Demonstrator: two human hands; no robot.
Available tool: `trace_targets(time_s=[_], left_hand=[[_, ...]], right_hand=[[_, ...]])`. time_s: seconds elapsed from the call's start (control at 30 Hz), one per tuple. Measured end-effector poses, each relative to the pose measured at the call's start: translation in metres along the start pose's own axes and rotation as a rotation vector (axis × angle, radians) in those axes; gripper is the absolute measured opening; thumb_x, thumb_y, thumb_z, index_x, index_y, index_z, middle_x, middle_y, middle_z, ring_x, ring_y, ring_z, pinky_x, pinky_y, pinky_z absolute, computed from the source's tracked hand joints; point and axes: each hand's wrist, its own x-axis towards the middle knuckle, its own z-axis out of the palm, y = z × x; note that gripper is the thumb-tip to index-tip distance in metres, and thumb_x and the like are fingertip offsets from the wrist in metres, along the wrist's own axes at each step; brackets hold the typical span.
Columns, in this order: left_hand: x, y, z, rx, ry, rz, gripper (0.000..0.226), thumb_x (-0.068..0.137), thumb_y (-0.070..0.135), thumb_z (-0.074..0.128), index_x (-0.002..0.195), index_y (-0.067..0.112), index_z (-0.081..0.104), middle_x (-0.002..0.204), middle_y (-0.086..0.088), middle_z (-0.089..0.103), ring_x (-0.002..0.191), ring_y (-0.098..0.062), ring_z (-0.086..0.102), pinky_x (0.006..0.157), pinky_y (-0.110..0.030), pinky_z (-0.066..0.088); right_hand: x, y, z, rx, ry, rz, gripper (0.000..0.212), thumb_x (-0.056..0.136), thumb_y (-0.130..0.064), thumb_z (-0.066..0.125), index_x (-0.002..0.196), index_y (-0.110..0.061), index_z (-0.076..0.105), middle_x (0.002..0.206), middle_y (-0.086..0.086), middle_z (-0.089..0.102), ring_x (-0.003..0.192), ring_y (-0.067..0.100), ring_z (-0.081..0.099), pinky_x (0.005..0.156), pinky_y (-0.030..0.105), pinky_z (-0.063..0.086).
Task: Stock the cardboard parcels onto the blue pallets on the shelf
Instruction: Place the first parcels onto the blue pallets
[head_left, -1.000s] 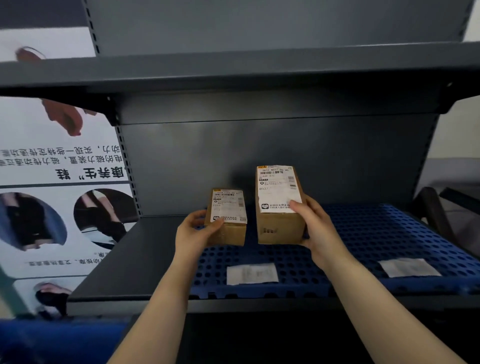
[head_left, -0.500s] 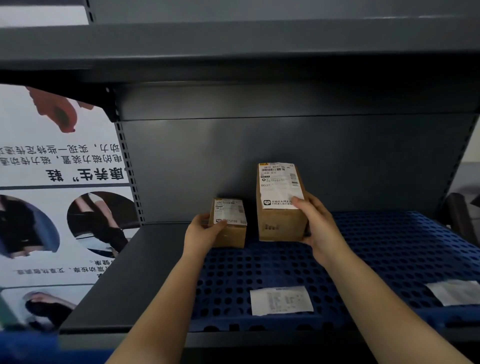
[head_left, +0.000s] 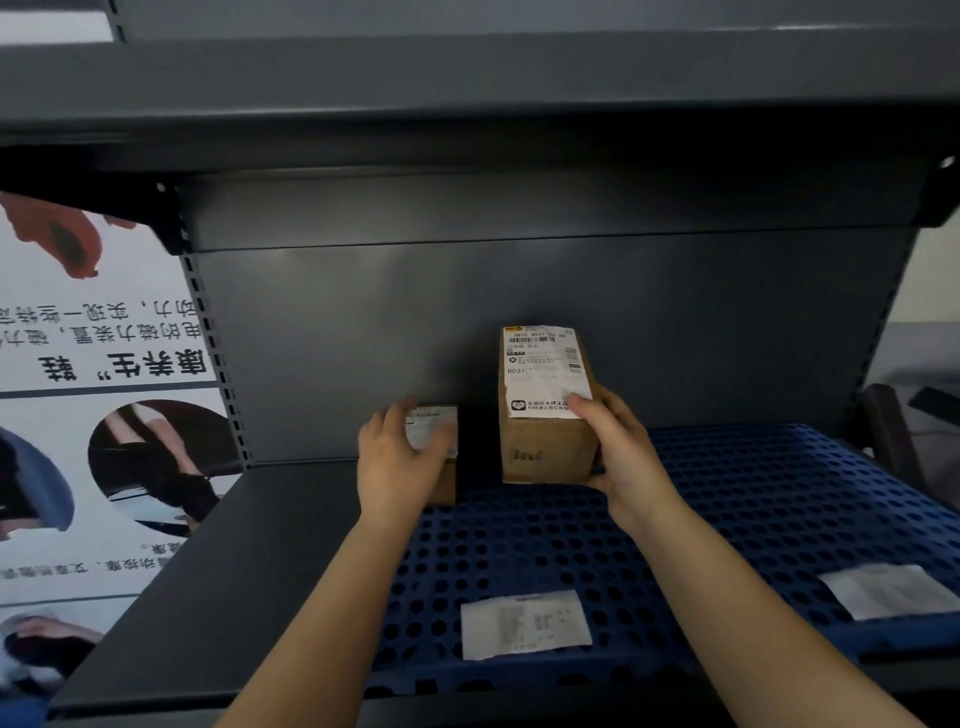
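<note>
Nearest me, a white paper slip (head_left: 525, 624) lies flat on the front of the blue pallet (head_left: 753, 499), with a second slip (head_left: 891, 590) off at its right edge. Past them my two forearms reach in toward the back. My left hand (head_left: 397, 460) curls round the small parcel (head_left: 439, 452), thumb across its labelled top, at the pallet's left rear corner; I cannot tell whether its base is fully down. My right hand (head_left: 621, 452) wraps the right side of the tall parcel (head_left: 545, 405), thumb on the front of its label, and it stands upright just beside the small one with a dark gap between. Behind both is the grey back panel (head_left: 519, 301). I judge this the placing step: next I should settle both parcels flat, then loosen both grips without tipping the tall one.
</note>
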Motion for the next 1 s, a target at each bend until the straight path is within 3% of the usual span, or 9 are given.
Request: trace_targets(time_s=[0.1, 0.2, 0.27, 0.37, 0.5, 0.63, 0.83, 1.0], left_hand=[[-0.011, 0.045, 0.022, -0.295, -0.137, 0.012, 0.042, 0.087, 0.038, 0.059, 0.126, 0.023, 0.052, 0.122, 0.006, 0.055, 0.115, -0.010, 0.049, 0.092, -0.023, 0.040], [-0.023, 0.081, 0.047, -0.449, -0.314, -0.021, 0.040, 0.088, 0.033, 0.060, 0.126, 0.024, 0.051, 0.115, 0.009, 0.057, 0.101, 0.000, 0.054, 0.077, -0.012, 0.045], [-0.030, 0.097, 0.063, -0.542, -0.389, -0.094, 0.041, 0.086, 0.029, 0.063, 0.124, 0.022, 0.051, 0.115, 0.006, 0.058, 0.099, -0.002, 0.057, 0.077, -0.015, 0.050], [-0.038, 0.116, 0.089, -0.615, -0.406, -0.172, 0.043, 0.084, 0.027, 0.066, 0.124, 0.020, 0.052, 0.118, 0.002, 0.060, 0.102, -0.008, 0.060, 0.086, -0.028, 0.052], [-0.043, 0.139, 0.124, -0.628, -0.411, -0.218, 0.043, 0.084, 0.027, 0.067, 0.123, 0.019, 0.053, 0.113, 0.005, 0.061, 0.097, -0.006, 0.061, 0.078, -0.025, 0.054], [-0.044, 0.151, 0.154, -0.587, -0.426, -0.277, 0.042, 0.086, 0.028, 0.064, 0.125, 0.016, 0.052, 0.109, 0.005, 0.062, 0.090, -0.003, 0.060, 0.061, -0.016, 0.050], [-0.044, 0.151, 0.191, -0.521, -0.390, -0.409, 0.049, 0.085, 0.029, 0.065, 0.129, 0.014, 0.049, 0.122, -0.003, 0.059, 0.104, -0.017, 0.059, 0.081, -0.031, 0.052], [-0.044, 0.152, 0.208, -0.533, -0.364, -0.484, 0.042, 0.087, 0.026, 0.062, 0.127, 0.016, 0.050, 0.112, -0.001, 0.061, 0.094, -0.014, 0.059, 0.069, -0.025, 0.048]], right_hand=[[0.003, -0.005, -0.017, -0.005, 0.053, -0.009, 0.032, 0.084, -0.036, 0.065, 0.115, -0.032, 0.058, 0.105, -0.007, 0.067, 0.095, 0.010, 0.063, 0.078, 0.035, 0.055], [0.005, -0.013, -0.039, -0.017, 0.075, -0.008, 0.027, 0.084, -0.036, 0.065, 0.110, -0.030, 0.059, 0.101, -0.006, 0.068, 0.092, 0.011, 0.064, 0.079, 0.036, 0.055], [0.006, -0.019, -0.059, -0.045, 0.079, -0.004, 0.027, 0.084, -0.036, 0.065, 0.109, -0.028, 0.059, 0.102, -0.004, 0.067, 0.092, 0.012, 0.065, 0.082, 0.038, 0.055], [0.010, -0.031, -0.091, -0.098, 0.074, 0.006, 0.033, 0.084, -0.038, 0.064, 0.114, -0.025, 0.058, 0.105, -0.003, 0.067, 0.093, 0.012, 0.064, 0.077, 0.034, 0.055], [0.021, -0.048, -0.132, -0.163, 0.000, 0.051, 0.026, 0.089, -0.036, 0.058, 0.112, -0.023, 0.059, 0.098, -0.008, 0.065, 0.084, 0.003, 0.061, 0.060, 0.017, 0.045], [0.038, -0.049, -0.164, -0.240, -0.071, 0.115, 0.026, 0.090, -0.033, 0.059, 0.113, -0.023, 0.057, 0.101, -0.008, 0.064, 0.087, 0.003, 0.059, 0.066, 0.020, 0.044], [0.062, -0.040, -0.190, -0.323, -0.143, 0.188, 0.035, 0.092, -0.034, 0.055, 0.125, -0.022, 0.056, 0.101, -0.007, 0.061, 0.085, 0.000, 0.055, 0.063, 0.018, 0.041], [0.074, -0.029, -0.202, -0.311, -0.188, 0.218, 0.038, 0.091, -0.036, 0.057, 0.126, -0.022, 0.055, 0.105, -0.006, 0.062, 0.087, 0.002, 0.056, 0.068, 0.018, 0.044]])
